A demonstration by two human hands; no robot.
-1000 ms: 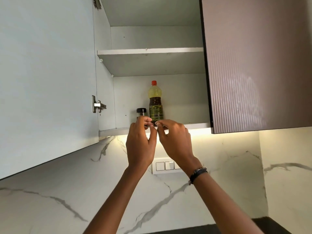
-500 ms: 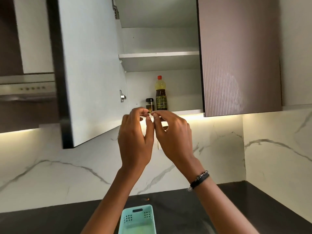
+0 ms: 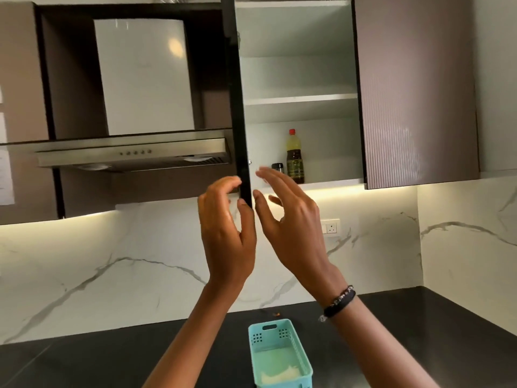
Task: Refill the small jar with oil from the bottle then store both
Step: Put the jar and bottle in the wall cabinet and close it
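The oil bottle (image 3: 295,159), with a red cap, yellow oil and a dark label, stands on the bottom shelf of the open wall cabinet (image 3: 299,99). Just left of it is the small jar (image 3: 277,167) with a black lid, partly hidden behind my right fingertips. My left hand (image 3: 226,228) is raised at the lower end of the cabinet door (image 3: 242,121), which I see edge-on, its curled fingers and thumb around that edge. Beside the door, below the shelf, my right hand (image 3: 289,219) is spread and holds nothing.
A steel range hood (image 3: 131,154) hangs left of the door. A closed ribbed cabinet door (image 3: 416,93) is on the right. A light blue plastic basket (image 3: 305,359) sits on the black counter (image 3: 419,317) below my arms. A wall socket (image 3: 331,227) is on the marble backsplash.
The view has pulled back and dropped. The cabinet door has swung from wide open to edge-on. My hands have parted: the left now holds the door's edge, the right has spread open.
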